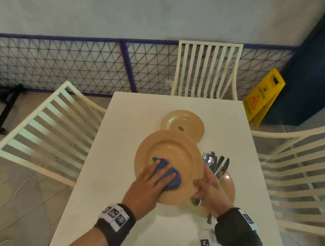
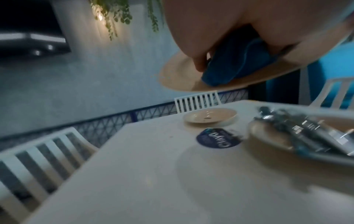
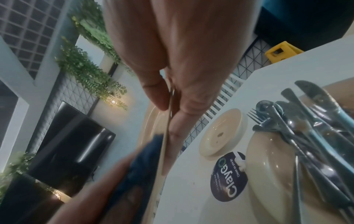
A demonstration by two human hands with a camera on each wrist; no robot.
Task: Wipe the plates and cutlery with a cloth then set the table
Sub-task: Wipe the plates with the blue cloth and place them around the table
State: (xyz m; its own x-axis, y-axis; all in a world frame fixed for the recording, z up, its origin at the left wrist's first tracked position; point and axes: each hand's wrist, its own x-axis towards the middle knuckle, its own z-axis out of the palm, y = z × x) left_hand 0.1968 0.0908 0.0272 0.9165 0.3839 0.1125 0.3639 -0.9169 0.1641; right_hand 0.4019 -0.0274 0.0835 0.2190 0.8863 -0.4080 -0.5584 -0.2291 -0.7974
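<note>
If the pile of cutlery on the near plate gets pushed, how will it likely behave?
The cutlery lies loose and crossed on the near plate, so it would probably slide and scatter rather than move together. Its ends overhang the rim, so a push may tip pieces onto the table. The shiny metal looks slippery.

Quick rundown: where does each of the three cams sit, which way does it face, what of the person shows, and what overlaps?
Head: on the head, looking down at the table; left hand presses the cloth on the held plate; right hand grips its rim.
Left wrist: low over the table, facing the far chair; fingers on cloth.
Right wrist: along the fingers pinching the plate's edge.
Shared: far plate, cutlery, round sticker.
</note>
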